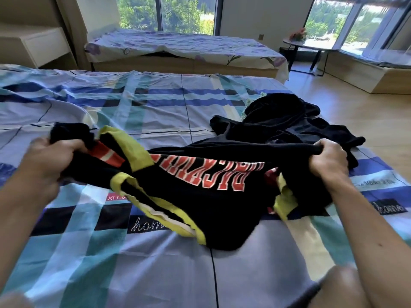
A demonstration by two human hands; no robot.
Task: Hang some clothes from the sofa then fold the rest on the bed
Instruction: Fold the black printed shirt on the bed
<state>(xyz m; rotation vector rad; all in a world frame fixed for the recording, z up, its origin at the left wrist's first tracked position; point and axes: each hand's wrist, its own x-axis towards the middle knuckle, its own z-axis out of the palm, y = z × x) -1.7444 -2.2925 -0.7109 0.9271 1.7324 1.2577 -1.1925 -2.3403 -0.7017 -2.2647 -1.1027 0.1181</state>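
Checked sheets cover the bed (155, 263) closest to the lens. Over its middle, the left hand (55, 160) clamps one bunched end of a black jersey (211, 203) with yellow trim and red letters. The right hand (329, 161) grips the other end. Dark clothes (278, 112) lie heaped near the bed's right edge.

A small round table (315, 46) with pink flowers (299, 34) stands by the big windows (189, 14), green trees (133, 16) show outside, and the floor (355, 116) is light wood.
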